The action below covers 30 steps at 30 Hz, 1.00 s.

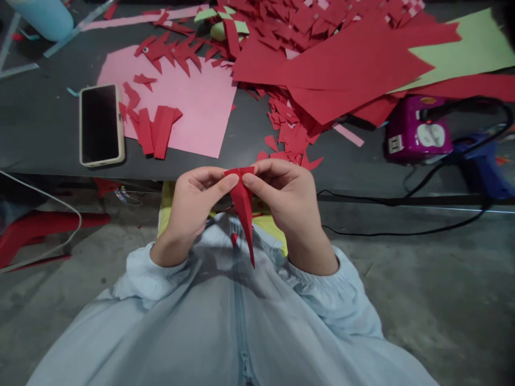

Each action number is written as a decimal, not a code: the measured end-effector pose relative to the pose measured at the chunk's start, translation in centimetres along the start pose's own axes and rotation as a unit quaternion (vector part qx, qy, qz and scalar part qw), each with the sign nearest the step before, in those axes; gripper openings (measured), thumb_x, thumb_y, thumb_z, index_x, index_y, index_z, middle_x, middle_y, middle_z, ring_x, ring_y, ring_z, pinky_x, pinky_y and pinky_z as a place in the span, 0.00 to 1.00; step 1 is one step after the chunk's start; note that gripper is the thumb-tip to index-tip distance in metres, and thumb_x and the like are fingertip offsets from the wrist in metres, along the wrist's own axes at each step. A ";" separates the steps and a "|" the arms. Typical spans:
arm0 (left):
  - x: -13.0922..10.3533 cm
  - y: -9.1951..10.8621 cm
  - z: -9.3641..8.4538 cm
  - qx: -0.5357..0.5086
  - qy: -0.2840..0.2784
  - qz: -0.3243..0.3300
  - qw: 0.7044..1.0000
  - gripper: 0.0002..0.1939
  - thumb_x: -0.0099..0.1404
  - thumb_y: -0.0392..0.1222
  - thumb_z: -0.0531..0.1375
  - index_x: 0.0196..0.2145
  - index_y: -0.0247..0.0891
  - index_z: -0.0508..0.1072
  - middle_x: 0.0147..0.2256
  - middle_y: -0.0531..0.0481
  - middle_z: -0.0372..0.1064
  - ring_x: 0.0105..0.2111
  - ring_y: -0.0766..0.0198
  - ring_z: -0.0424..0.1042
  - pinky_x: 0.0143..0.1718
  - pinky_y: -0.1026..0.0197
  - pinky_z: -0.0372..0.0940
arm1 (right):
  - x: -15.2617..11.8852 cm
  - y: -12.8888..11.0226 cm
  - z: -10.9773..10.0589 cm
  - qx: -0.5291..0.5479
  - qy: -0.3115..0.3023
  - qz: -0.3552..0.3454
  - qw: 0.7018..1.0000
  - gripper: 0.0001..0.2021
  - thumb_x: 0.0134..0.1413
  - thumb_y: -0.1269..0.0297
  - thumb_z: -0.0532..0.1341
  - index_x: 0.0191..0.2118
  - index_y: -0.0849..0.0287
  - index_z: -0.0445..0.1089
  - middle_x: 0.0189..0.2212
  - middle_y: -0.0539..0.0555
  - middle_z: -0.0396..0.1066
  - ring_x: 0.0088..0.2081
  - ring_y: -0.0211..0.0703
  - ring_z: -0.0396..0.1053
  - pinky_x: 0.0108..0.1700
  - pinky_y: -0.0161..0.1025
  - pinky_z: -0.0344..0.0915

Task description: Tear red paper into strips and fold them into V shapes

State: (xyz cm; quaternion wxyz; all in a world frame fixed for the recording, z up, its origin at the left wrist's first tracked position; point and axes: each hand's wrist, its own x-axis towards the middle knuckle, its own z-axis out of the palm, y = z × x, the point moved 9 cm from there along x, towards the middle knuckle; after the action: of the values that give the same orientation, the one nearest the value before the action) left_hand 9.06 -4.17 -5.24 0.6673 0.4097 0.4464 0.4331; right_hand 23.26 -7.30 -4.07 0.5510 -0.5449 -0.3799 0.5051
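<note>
Pinching the wide upper end of a folded red paper spike (243,206), the left hand (193,206) and the right hand (287,201) are both closed on it, fingertips meeting at its top edge while its long point hangs down over the person's lap. The spike sits just in front of the dark table's edge (241,169). It looks very light and thin, stiff only along its creases, so it would likely crumple or tear at the tip; the broad folded end is the safer place to hold. On the table beyond the spike lie loose red paper scraps (292,134), then a pink sheet (197,107) with folded red strips (155,131), a phone (100,124) left of that, and a purple device (416,131) well to the spike's right.
</note>
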 end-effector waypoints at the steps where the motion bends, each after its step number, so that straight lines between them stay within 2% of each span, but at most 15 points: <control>1: 0.0 0.0 0.0 -0.008 0.003 0.002 1.000 0.13 0.48 0.47 0.74 0.24 0.39 0.77 0.25 0.54 0.77 0.24 0.70 0.73 0.29 0.66 0.70 | 0.0 0.0 0.0 0.002 0.005 -0.005 1.000 0.13 0.45 0.52 0.71 0.29 0.55 0.73 0.24 0.48 0.73 0.25 0.35 0.69 0.27 0.34 0.69; 6: 0.0 0.2 0.2 -0.025 0.014 0.024 0.999 0.11 0.49 0.47 0.74 0.25 0.40 0.78 0.26 0.55 0.77 0.24 0.71 0.73 0.29 0.67 0.70 | 0.0 0.1 0.0 0.011 0.024 -0.027 0.999 0.12 0.46 0.53 0.71 0.30 0.55 0.73 0.25 0.47 0.73 0.26 0.35 0.69 0.29 0.35 0.69; 11: 0.0 -0.2 0.1 -0.030 0.032 0.009 0.999 0.14 0.48 0.49 0.74 0.25 0.39 0.77 0.25 0.55 0.76 0.24 0.70 0.73 0.30 0.66 0.70 | 0.0 0.4 -0.1 0.009 0.044 -0.029 0.999 0.14 0.45 0.51 0.71 0.30 0.54 0.72 0.27 0.48 0.74 0.29 0.37 0.71 0.34 0.37 0.72; 18: 0.2 -0.5 0.2 0.008 -0.009 -0.003 1.000 0.11 0.51 0.47 0.73 0.26 0.39 0.77 0.27 0.54 0.77 0.26 0.69 0.74 0.30 0.65 0.71 | 0.2 0.6 -0.3 0.000 0.041 -0.028 0.999 0.13 0.47 0.52 0.71 0.30 0.54 0.73 0.28 0.48 0.75 0.30 0.37 0.72 0.35 0.38 0.73; 23: 0.3 -0.3 -0.1 -0.003 0.012 0.001 1.000 0.10 0.49 0.44 0.73 0.24 0.39 0.77 0.25 0.55 0.76 0.24 0.71 0.72 0.28 0.67 0.69 | 0.3 0.9 -0.1 0.020 0.016 -0.004 1.000 0.11 0.46 0.56 0.72 0.29 0.56 0.74 0.25 0.47 0.74 0.26 0.35 0.70 0.30 0.35 0.70; 30: 0.2 -0.2 -0.2 -0.009 0.046 0.011 0.999 0.13 0.47 0.46 0.74 0.24 0.39 0.77 0.25 0.55 0.76 0.24 0.71 0.72 0.30 0.67 0.69 | 0.1 0.9 0.0 0.055 0.039 -0.013 0.998 0.10 0.44 0.57 0.72 0.29 0.55 0.74 0.26 0.47 0.74 0.27 0.35 0.70 0.32 0.34 0.70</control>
State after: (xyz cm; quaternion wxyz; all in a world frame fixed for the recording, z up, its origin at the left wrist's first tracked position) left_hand 8.98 -4.00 -5.52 0.6453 0.3882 0.4679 0.4625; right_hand 23.16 -7.27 -4.98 0.6014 -0.5281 -0.3363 0.4962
